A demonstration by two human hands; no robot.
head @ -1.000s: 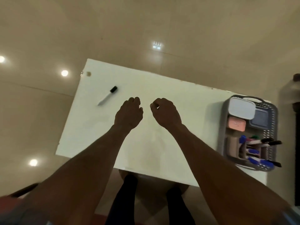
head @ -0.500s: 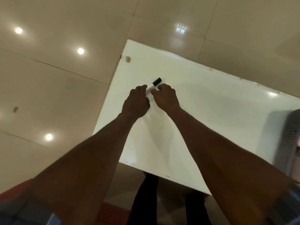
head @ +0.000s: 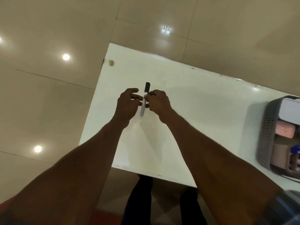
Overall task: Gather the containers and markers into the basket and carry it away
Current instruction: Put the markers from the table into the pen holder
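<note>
Near the centre of the frame, the right hand (head: 158,102) pinches a slim white marker with a black cap (head: 145,99) between thumb and fingertips, gripping the barrel just below the cap. The marker points away from the viewer, cap end farthest, slightly tilted. The left hand (head: 127,103) sits just left of the marker, its fingers loosely curled toward the barrel; whether they touch it cannot be told. Both bare forearms stretch up from the bottom corners of the frame. Beneath the hands lies a white rectangular desk (head: 186,111), running diagonally from upper centre to lower right. At the right edge of the frame, on the desk, stands a grey perforated plastic basket (head: 266,135), cut off by the frame. Inside it sit a white lidded container (head: 290,109), a pink container (head: 284,131) and a blue marker cap (head: 295,148). Glossy beige floor tiles (head: 48,95) surround the desk.
</note>
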